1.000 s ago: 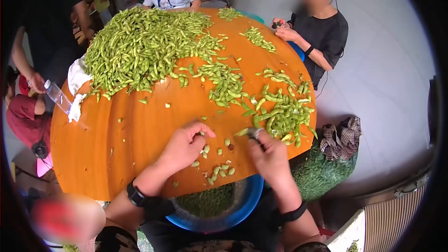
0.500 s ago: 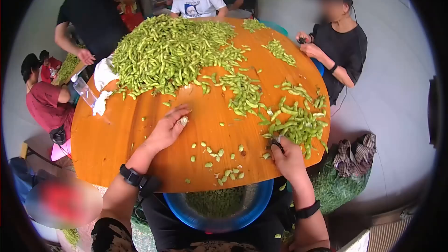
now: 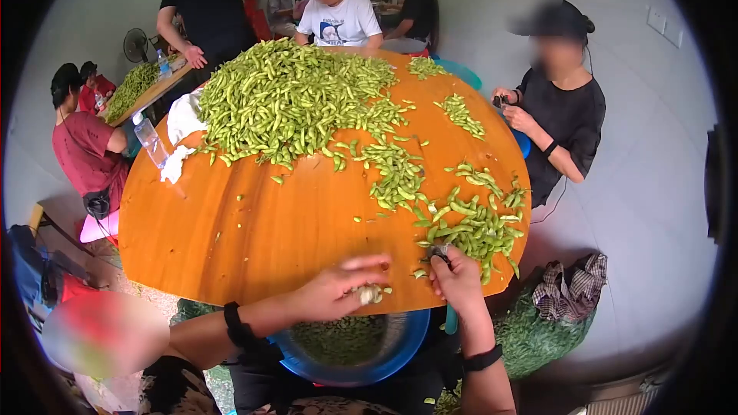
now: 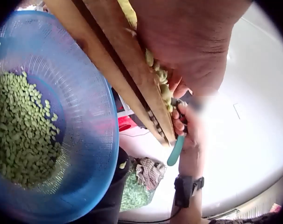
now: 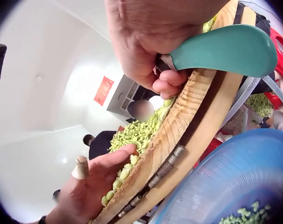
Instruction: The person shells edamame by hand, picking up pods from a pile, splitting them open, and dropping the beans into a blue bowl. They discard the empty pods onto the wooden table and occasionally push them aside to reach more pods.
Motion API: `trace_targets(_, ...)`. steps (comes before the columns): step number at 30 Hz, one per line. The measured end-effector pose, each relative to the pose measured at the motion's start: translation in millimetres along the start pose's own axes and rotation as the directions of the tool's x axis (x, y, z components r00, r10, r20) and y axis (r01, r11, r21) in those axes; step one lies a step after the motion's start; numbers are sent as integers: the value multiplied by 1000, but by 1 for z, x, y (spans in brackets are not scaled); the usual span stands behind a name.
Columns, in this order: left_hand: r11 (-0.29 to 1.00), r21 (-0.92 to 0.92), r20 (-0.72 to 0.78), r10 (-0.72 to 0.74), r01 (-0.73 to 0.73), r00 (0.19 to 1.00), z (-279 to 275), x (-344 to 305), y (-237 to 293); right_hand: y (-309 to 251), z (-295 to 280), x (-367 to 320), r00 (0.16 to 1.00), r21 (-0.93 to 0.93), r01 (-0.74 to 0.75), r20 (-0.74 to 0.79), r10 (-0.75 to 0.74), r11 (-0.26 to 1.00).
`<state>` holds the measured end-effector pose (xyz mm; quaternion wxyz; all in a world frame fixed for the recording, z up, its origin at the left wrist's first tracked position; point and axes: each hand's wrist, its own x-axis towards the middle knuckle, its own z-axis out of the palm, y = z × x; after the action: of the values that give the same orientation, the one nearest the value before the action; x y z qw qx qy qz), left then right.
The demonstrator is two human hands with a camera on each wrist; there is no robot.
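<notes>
My left hand [image 3: 342, 290] lies low over the front edge of the table, its fingers mostly straight and pointing right. A small cluster of shelled green beans [image 3: 370, 293] sits against it at the edge; in the right wrist view these beans [image 5: 125, 175] line the rim beside the palm. One left finger wears a pale wrap [image 5: 80, 169]. To the right, my right hand [image 3: 461, 277] grips a tool with a teal handle [image 5: 225, 50], its working end mostly hidden. Unshelled pods [image 3: 477, 230] lie just beyond this hand. Below the edge, a blue basin [image 4: 92, 135] holds many shelled beans [image 4: 22, 135].
A large heap of pods [image 3: 284, 100] covers the far part of the wooden table [image 3: 177, 238]. At its left stand a clear bottle [image 3: 150, 138] and white cloth [image 3: 184, 117]. A person [image 3: 565, 107] sits at the right, above a green mesh sack [image 3: 538, 338].
My left hand has come from mid-table to the front edge, and the loose beans scattered there are now gathered beside it. The right hand keeps the tool near the pods.
</notes>
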<state>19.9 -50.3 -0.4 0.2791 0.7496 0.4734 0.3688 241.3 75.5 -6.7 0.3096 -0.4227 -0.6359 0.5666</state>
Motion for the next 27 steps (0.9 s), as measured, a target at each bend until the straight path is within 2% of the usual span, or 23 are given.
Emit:
trace_targets(1, 960, 278, -158, 77, -31, 984, -1, 7, -9, 0, 0, 0, 1000, -16, 12, -3, -12, 1000)
trace_targets(2, 959, 280, -157, 82, -36, 984, -4, 14, -22, 0, 0, 0, 1000, -16, 16, -6, -16, 1000)
trace_targets(4, 896, 386, -420, -41, 220, 907, -13, 26, -44, 2, -1, 0, 1000, 5, 2, 1, -2, 1000)
trace_targets(5, 897, 385, -419, -39, 217, 907, -17, 28, -49, 2, 0, 0, 1000, 29, -13, -1, 13, 1000)
trace_targets(7, 908, 383, -314, -47, 171, 948, -21, 32, -52, 1, -1, 0, 1000, 18, 1, -8, -1, 1000)
trace_targets(8, 909, 379, -310, -50, 171, 950, -19, 30, -50, 2, -1, 0, 1000, 7, 13, -9, -13, 1000)
trace_targets(11, 980, 193, -31, -40, 45, 999, -13, 21, -40, 1, -2, -1, 1000, 6, 6, -9, -6, 1000)
trace_targets(12, 980, 192, -23, -41, 45, 999, -12, 22, -37, -1, -2, -1, 1000, -9, -2, -6, 2, 1000)
trace_targets(14, 987, 139, -73, 86, -76, 994, -4, 27, -24, -1, -2, -1, 1000, 6, 0, 2, 0, 1000)
trace_targets(15, 995, 99, -85, 22, -13, 996, 0, 30, -24, -1, -2, -1, 1000, 16, 9, 13, -9, 1000)
trace_targets(16, 995, 95, -83, 19, -11, 996, 2, 33, -26, 0, -2, -1, 1000, 15, 3, 12, -4, 1000)
trace_targets(18, 992, 125, 30, -13, 9, 999, 7, 36, -30, 3, -2, -1, 999, 22, 42, 9, -43, 999)
trace_targets(19, 975, 200, 90, 83, -100, 992, 8, 36, -31, 2, -2, -1, 999, 21, 38, 8, -38, 999)
trace_targets(20, 975, 197, 91, 82, -99, 992, 10, 33, -29, 0, -2, -1, 1000, 27, 15, 17, -16, 1000)
trace_targets(22, 982, 130, 213, 110, -140, 971, 14, 22, -18, 0, -3, -2, 1000, 34, -8, 25, 8, 999)
trace_targets(23, 977, 104, 200, 160, -184, 967, 15, 15, -11, 1, -3, -1, 1000, 42, 1, 23, -2, 999)
trace_targets(27, 982, 50, 231, 165, -181, 959, 23, -16, 12, -2, -3, -3, 1000, 40, 1, 16, -2, 999)
